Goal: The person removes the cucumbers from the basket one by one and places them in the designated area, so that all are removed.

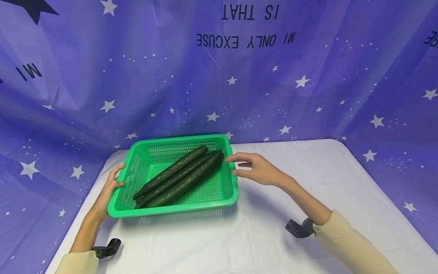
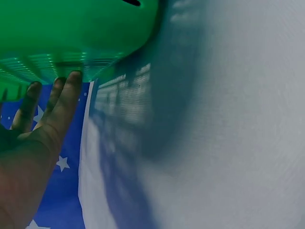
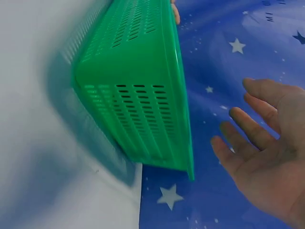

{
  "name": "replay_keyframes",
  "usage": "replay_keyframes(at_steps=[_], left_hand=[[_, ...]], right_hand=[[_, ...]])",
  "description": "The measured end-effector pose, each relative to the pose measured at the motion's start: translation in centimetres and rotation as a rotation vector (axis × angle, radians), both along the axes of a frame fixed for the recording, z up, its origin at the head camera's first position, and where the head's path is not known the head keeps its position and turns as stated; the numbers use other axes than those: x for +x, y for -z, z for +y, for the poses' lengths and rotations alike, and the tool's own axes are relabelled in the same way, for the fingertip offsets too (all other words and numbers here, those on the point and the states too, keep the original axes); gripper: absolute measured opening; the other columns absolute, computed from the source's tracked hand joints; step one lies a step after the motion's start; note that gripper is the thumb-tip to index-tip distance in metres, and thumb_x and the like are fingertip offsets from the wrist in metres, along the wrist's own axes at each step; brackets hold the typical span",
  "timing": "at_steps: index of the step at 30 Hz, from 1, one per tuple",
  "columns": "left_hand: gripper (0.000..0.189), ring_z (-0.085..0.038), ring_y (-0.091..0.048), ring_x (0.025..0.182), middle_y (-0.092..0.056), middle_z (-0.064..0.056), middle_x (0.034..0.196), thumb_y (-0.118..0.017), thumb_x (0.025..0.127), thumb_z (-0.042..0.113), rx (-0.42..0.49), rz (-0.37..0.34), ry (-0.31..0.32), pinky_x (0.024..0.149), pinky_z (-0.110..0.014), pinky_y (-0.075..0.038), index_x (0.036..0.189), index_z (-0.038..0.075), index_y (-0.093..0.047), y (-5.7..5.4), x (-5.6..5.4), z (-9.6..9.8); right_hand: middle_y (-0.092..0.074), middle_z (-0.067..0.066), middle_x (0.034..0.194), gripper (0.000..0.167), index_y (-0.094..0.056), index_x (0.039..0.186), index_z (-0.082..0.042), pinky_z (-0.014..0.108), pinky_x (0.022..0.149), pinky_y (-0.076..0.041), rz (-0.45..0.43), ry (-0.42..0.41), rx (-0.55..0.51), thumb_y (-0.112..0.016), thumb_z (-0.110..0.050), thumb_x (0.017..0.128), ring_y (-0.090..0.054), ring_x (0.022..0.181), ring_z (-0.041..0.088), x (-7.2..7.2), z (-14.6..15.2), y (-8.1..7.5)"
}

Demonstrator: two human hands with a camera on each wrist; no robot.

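Note:
Three long dark green cucumbers (image 1: 178, 177) lie side by side and slantwise inside a green plastic basket (image 1: 171, 209) with slotted walls. At the basket's left end, my left hand (image 1: 107, 193) grips the rim. The left wrist view shows several fingers of the left hand (image 2: 45, 126) stretched up against the outside of the basket wall. Beside the right end is my right hand (image 1: 258, 169), its fingers spread and relaxed, holding nothing. In the right wrist view, a gap separates the right hand (image 3: 267, 143) from the basket (image 3: 128, 71). The cucumbers are hidden in both wrist views.
A white cloth (image 1: 273, 228) covers the table under the basket. Behind it hangs a blue-purple curtain (image 1: 191, 95) with white stars and upside-down lettering. Black wrist mounts (image 1: 301, 228) sit on both forearms. The basket's shadow (image 2: 176, 109) falls across the cloth.

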State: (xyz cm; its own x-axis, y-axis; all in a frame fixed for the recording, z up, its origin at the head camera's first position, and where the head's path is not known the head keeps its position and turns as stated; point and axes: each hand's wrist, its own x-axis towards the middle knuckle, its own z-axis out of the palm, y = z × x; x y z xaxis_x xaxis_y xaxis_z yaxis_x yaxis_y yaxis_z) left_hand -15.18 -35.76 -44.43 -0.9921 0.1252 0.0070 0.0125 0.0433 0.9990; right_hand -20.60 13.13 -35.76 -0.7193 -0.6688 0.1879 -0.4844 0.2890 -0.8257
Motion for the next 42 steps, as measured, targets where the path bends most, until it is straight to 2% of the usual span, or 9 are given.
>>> replay_keyframes(at_steps=[3, 10, 19, 23, 30, 33, 37, 39, 42], left_hand=[[0.056, -0.011, -0.055, 0.099, -0.029, -0.006, 0.133, -0.026, 0.104, 0.013, 0.034, 0.008, 0.01, 0.076, -0.027, -0.052, 0.154, 0.036, -0.02, 0.2, 0.0, 0.1], [0.056, -0.013, -0.056, 0.097, -0.031, -0.006, 0.13, -0.025, 0.102, 0.012, 0.049, 0.003, 0.004, 0.075, -0.028, -0.053, 0.153, 0.036, -0.021, 0.2, -0.2, 0.3], [0.056, -0.013, -0.055, 0.097, -0.031, -0.007, 0.13, -0.025, 0.102, 0.012, 0.046, 0.006, -0.001, 0.075, -0.027, -0.052, 0.153, 0.035, -0.021, 0.2, -0.3, 0.2], [0.056, -0.013, -0.055, 0.096, -0.031, -0.008, 0.129, -0.025, 0.102, 0.012, 0.042, 0.005, -0.006, 0.075, -0.027, -0.052, 0.153, 0.035, -0.021, 0.2, -0.2, 0.2], [0.056, -0.013, -0.055, 0.098, -0.029, -0.007, 0.131, -0.026, 0.102, 0.012, 0.037, 0.003, -0.009, 0.075, -0.028, -0.052, 0.152, 0.036, -0.021, 0.3, -0.2, 0.3], [0.056, -0.013, -0.055, 0.098, -0.03, -0.006, 0.132, -0.026, 0.102, 0.012, 0.041, 0.004, -0.007, 0.077, -0.028, -0.052, 0.152, 0.036, -0.022, 0.3, -0.2, 0.4], [0.056, -0.012, -0.054, 0.098, -0.03, -0.007, 0.131, -0.026, 0.101, 0.012, 0.041, 0.006, -0.011, 0.076, -0.027, -0.052, 0.152, 0.036, -0.022, 0.3, -0.2, 0.4], [0.056, -0.012, -0.053, 0.097, -0.029, -0.007, 0.131, -0.026, 0.101, 0.012, 0.038, 0.005, -0.015, 0.076, -0.027, -0.052, 0.152, 0.036, -0.022, 0.3, -0.1, 0.3], [0.056, -0.012, -0.053, 0.097, -0.029, -0.008, 0.131, -0.025, 0.1, 0.012, 0.035, 0.003, -0.02, 0.076, -0.027, -0.051, 0.152, 0.035, -0.022, 0.3, -0.1, 0.3]], right_hand=[[-0.062, 0.0, 0.131, 0.038, -0.064, 0.131, -0.01, 0.045, 0.104, -0.043, 0.001, -0.034, 0.043, -0.069, -0.013, 0.094, -0.053, 0.126, 0.018, -1.1, -1.5, 0.1], [-0.061, 0.006, 0.133, 0.039, -0.063, 0.132, -0.006, 0.049, 0.099, -0.045, 0.012, -0.116, 0.147, -0.069, -0.014, 0.094, -0.052, 0.127, 0.023, -3.6, -4.8, 0.7], [-0.064, 0.001, 0.129, 0.034, -0.068, 0.127, -0.01, 0.046, 0.102, -0.043, 0.08, -0.146, 0.29, -0.072, -0.013, 0.093, -0.051, 0.128, 0.02, -5.7, -8.7, 1.4], [-0.065, 0.0, 0.127, 0.032, -0.069, 0.125, -0.009, 0.039, 0.1, -0.045, 0.075, -0.216, 0.323, -0.071, -0.01, 0.093, -0.054, 0.125, 0.018, -6.1, -10.4, 1.7], [-0.062, -0.002, 0.131, 0.032, -0.069, 0.125, -0.017, 0.029, 0.086, -0.046, 0.049, -0.279, 0.448, -0.071, -0.013, 0.093, -0.053, 0.124, 0.015, -6.2, -12.3, 2.6], [-0.06, -0.003, 0.134, 0.033, -0.069, 0.126, -0.02, 0.034, 0.098, -0.044, 0.082, -0.279, 0.518, -0.072, -0.016, 0.093, -0.051, 0.127, 0.016, -6.1, -12.7, 2.9], [-0.057, -0.006, 0.138, 0.038, -0.066, 0.13, -0.023, 0.047, 0.113, -0.029, 0.16, -0.286, 0.599, -0.072, -0.018, 0.093, -0.047, 0.132, 0.017, -5.8, -13.2, 3.0], [-0.056, -0.007, 0.139, 0.04, -0.065, 0.133, -0.024, 0.05, 0.114, -0.025, 0.188, -0.296, 0.622, -0.072, -0.019, 0.093, -0.046, 0.133, 0.017, -5.8, -13.3, 3.1], [-0.057, -0.005, 0.138, 0.041, -0.064, 0.134, -0.022, 0.044, 0.111, -0.031, 0.197, -0.31, 0.612, -0.071, -0.018, 0.094, -0.047, 0.131, 0.016, -5.7, -13.4, 3.3]])
